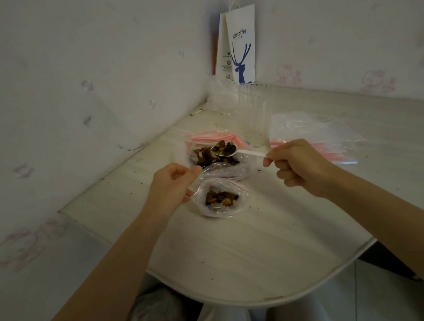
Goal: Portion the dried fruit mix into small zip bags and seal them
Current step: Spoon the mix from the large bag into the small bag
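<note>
Two bags of dark, lumpy dried fruit mix sit mid-frame on the worktop (241, 248): one large bag (229, 170) and, just below it, one small zip bag (221, 210), open and part-filled. The left hand (174, 185) has its fingers pinching the small bag's rim. The right hand (303, 166) has its fingers curled round one white spoon (249, 152), heaped with fruit.

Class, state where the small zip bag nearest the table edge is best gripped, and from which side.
Pinch the small zip bag at its rim's left edge, from the left, as the left hand does: fruit weighs the bottom down, the mouth faces up, and the plastic spoon is to the right.
</note>
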